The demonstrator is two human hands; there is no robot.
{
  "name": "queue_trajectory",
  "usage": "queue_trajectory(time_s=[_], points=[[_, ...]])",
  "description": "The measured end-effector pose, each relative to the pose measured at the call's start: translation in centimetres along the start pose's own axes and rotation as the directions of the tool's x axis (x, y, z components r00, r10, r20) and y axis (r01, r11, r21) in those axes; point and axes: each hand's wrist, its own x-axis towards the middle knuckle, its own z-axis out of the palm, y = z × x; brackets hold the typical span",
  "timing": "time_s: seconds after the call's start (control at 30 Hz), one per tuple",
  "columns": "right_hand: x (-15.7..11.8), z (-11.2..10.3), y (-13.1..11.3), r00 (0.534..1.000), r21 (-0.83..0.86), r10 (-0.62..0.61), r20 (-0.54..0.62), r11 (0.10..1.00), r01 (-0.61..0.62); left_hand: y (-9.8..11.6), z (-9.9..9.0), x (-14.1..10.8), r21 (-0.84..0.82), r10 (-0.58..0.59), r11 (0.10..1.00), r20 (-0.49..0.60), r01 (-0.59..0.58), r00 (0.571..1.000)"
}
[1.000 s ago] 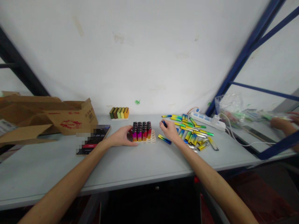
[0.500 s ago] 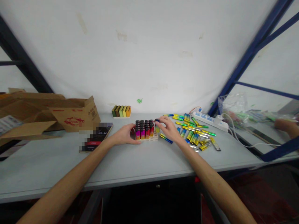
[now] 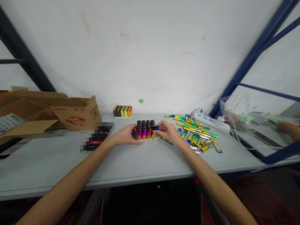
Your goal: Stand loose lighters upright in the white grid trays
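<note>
Upright lighters [image 3: 143, 134] with black tops and pink to red bodies stand in rows in a white tray [image 3: 150, 140]. My left hand [image 3: 127, 134] is closed around the tray's left side, thumb at the front corner. A yellow-green lighter with a dark blue top [image 3: 154, 135] is pinched in my right hand [image 3: 169, 132], slightly tilted over the tray's right end. Whether its base touches the tray I cannot tell. Just right of that hand, loose shiny lighters [image 3: 192, 137] in yellow, green and blue lie scattered; one is partly hidden beneath the hand.
A second tray of green to orange lighters [image 3: 123, 112] stands by the wall. Left are a phone [image 3: 100, 136] and an open cardboard box [image 3: 78, 115]. A white power strip [image 3: 212, 122] with cables lies right. Beyond the blue frame, another person's hand [image 3: 288, 129] shows.
My right hand has brought the yellow-green lighter left and towards me, to the tray's front right, where it now tilts. My left hand stays on the tray.
</note>
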Motion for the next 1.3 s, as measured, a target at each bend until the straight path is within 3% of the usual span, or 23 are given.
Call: queue_trajectory(time_s=[0.33, 0.6, 0.83, 0.93, 1.07, 1.3], points=[[0.1, -1.3, -0.5, 0.989, -0.186, -0.003, 0.151, 0.982, 0.031, 0.2, 0.0, 0.0, 0.065, -0.027, 0.998, 0.028, 0.025, 0.999], [0.5, -0.8, -0.8, 0.99, -0.358, -0.063, 0.126, 0.928, 0.105, -0.1, 0.1, 0.0, 0.003, -0.011, 1.0, -0.01, 0.011, 1.0], [-0.4, -5.5, -0.2, 0.984, -0.494, 0.092, 0.154, 0.87, -0.003, 0.4, -0.1, 0.1, 0.059, -0.039, 0.998, 0.031, 0.037, 0.999], [-1.1, -7.1, 0.9, 0.956, -0.57, 0.211, 0.204, 0.819, -0.059, 0.4, -0.2, 0.1, 0.083, -0.05, 0.995, 0.022, 0.048, 0.999], [-1.6, -7.4, 1.9, 0.919, -0.557, 0.279, 0.279, 0.826, -0.082, 0.4, -0.2, 0.1, 0.094, -0.037, 0.995, -0.001, 0.037, 0.999], [-1.0, -7.1, 1.7, 0.96, -0.408, 0.187, 0.207, 0.909, -0.089, 0.5, -0.2, 0.0, 0.055, -0.049, 0.997, 0.017, 0.048, 0.999]])
